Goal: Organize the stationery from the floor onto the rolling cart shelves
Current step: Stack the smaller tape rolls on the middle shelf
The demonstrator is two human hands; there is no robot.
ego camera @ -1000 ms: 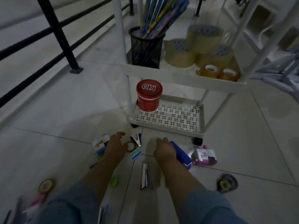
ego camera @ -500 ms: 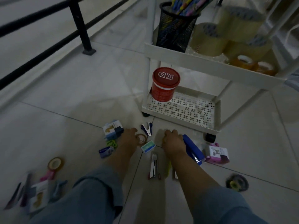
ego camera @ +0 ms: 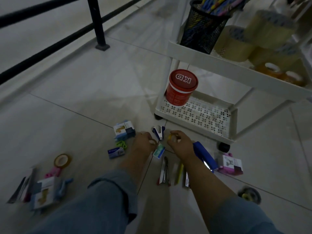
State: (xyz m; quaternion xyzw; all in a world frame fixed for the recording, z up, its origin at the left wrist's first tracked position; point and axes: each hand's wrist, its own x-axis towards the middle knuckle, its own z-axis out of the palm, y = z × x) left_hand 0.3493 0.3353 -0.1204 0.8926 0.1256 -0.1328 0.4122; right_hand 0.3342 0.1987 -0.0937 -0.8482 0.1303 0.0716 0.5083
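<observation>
In front of the rolling cart (ego camera: 194, 126), down on the floor, your right hand (ego camera: 179, 143) pinched a small yellow item (ego camera: 169, 137), too blurred to name. Your left hand (ego camera: 141, 142) curled its fingers round a small tape ring (ego camera: 152, 142). Both looked light and stiff, so fingertips at the rim would likely do.
</observation>
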